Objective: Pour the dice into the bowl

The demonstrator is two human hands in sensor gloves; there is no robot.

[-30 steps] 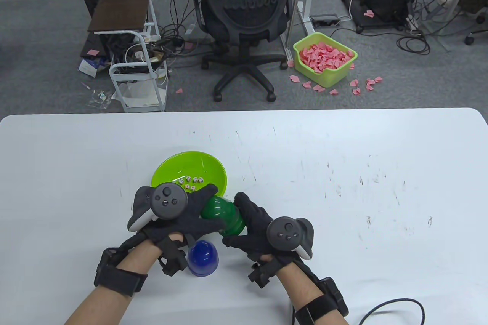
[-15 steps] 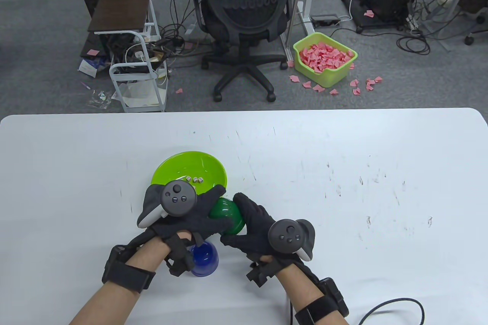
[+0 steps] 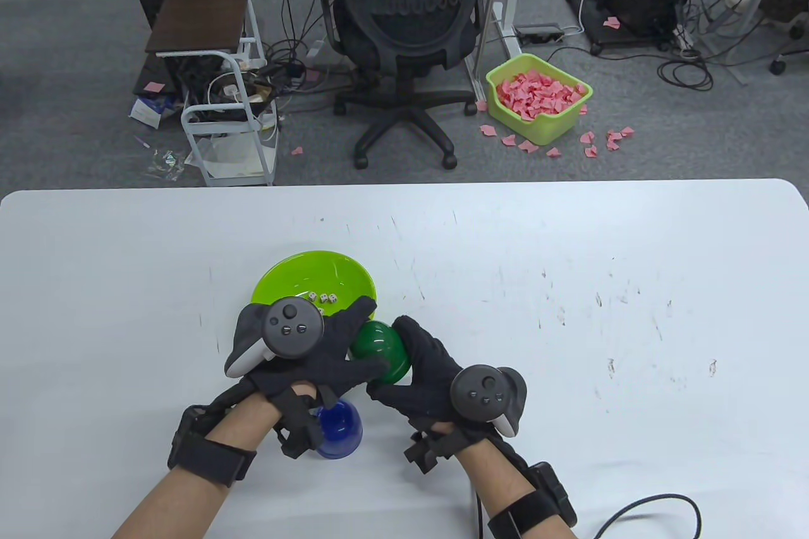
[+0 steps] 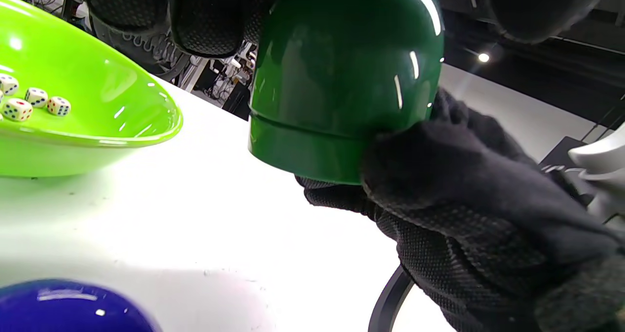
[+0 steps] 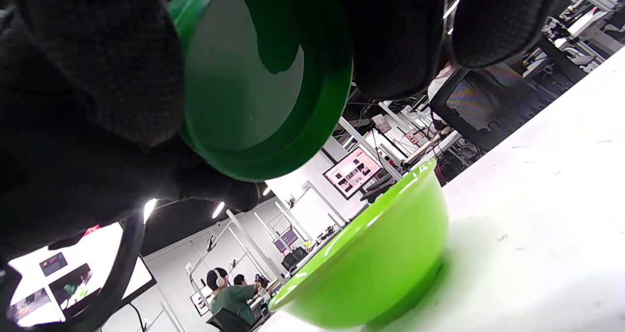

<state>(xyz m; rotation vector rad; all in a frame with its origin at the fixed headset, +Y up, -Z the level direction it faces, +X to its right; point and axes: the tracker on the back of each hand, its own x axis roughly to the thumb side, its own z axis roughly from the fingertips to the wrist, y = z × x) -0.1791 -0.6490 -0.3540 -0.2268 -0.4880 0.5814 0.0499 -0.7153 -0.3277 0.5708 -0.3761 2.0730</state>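
Observation:
A lime green bowl (image 3: 281,278) sits on the white table and holds several small white dice (image 3: 323,298). Both hands hold a dark green cup (image 3: 381,349) just right of the bowl, above the table, mouth turned down. My left hand (image 3: 344,346) grips its left side and my right hand (image 3: 404,359) grips its right side. The left wrist view shows the cup (image 4: 342,78) clear of the table beside the bowl (image 4: 122,132). The right wrist view looks into the cup's empty mouth (image 5: 244,88), with the bowl (image 5: 381,263) below it.
A blue cup (image 3: 341,431) stands mouth down on the table under my left wrist; it also shows in the left wrist view (image 4: 68,305). A black cable (image 3: 657,510) lies at the table's front right. An office chair (image 3: 404,27) stands beyond the far edge.
The green cup has swung from lying tilted toward the bowl to dome-up, and shifted slightly right and away from the bowl. Both hands moved with it. The left hand now covers some dice.

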